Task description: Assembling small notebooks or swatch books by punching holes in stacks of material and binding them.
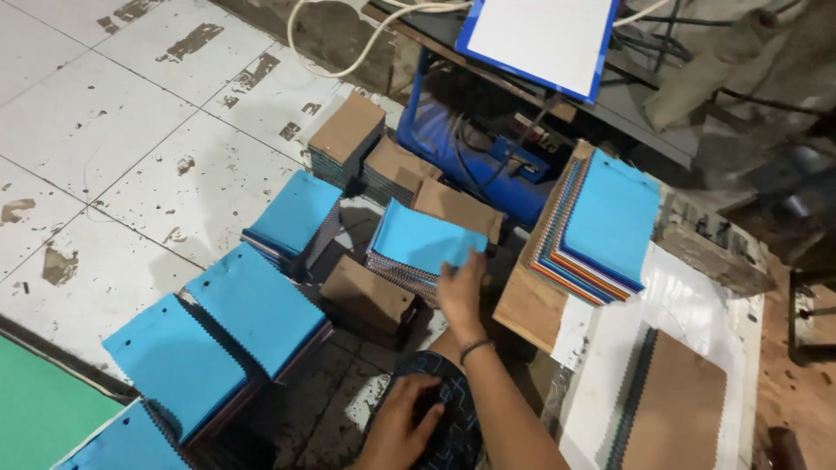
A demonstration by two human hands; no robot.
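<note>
My right hand [461,292], a dark band on its wrist, reaches forward to the near right corner of a stack of swatch sheets topped in light blue [414,237]. The fingers lie against that corner; blur hides whether they grip it. A brown-topped stack [366,296] sits just left of the hand. Spread-fingered and holding nothing, my left hand [401,426] rests on my knee in dark patterned cloth [457,418].
Several more blue-topped stacks [261,309] and brown-topped stacks [348,130] lie on the stained tiled floor. A tall multicoloured stack [610,218] rests on a wooden board [522,309] to the right. A blue machine [470,148] stands behind. A brown stack [675,409] lies on white sheeting.
</note>
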